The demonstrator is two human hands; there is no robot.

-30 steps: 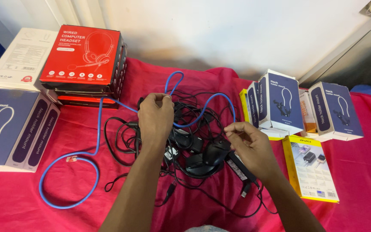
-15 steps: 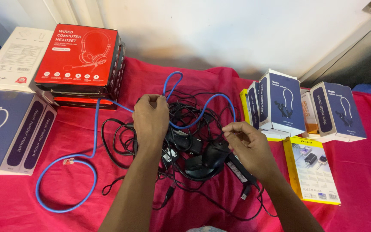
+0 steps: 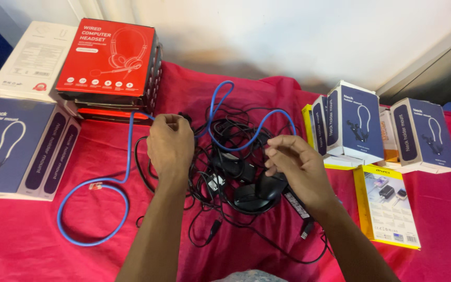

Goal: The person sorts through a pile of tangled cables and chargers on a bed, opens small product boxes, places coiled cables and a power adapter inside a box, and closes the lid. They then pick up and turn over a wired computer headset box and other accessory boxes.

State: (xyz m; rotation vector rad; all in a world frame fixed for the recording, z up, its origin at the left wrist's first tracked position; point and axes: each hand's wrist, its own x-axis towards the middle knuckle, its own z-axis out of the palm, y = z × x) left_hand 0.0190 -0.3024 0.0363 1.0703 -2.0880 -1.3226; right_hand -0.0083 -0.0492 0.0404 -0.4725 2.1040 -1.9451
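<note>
Both hands are working at a tangle of black cables [image 3: 236, 172] lying in the middle of the red cloth [image 3: 22, 245], and compared with a second ago they are sitting a little lower and closer to the near edge, while the blue cable [image 3: 126, 156] is lying in nearly the same sweep as before. The left hand [image 3: 170, 146] is gripping with its fingers curled shut on the blue cable where it enters the tangle from the left; how tightly it is clamping I cannot tell, since the back of the hand is hiding the fingertips. The right hand [image 3: 296, 167] is hovering over the right side of the pile, thumb and fingers drawn loosely together as if pinching a thin black strand, though the strand itself is too fine to make out. By my judgement the untangling is barely advancing: the blue cable is looping across the top of the pile and curling out toward the near left corner, with its clear plug [image 3: 96, 185] resting on the cloth. A black headset [image 3: 259, 196] is lying under the wires. A red headset box [image 3: 108, 57] is standing at the far left, and blue boxes [image 3: 356, 122] are standing along the right edge
</note>
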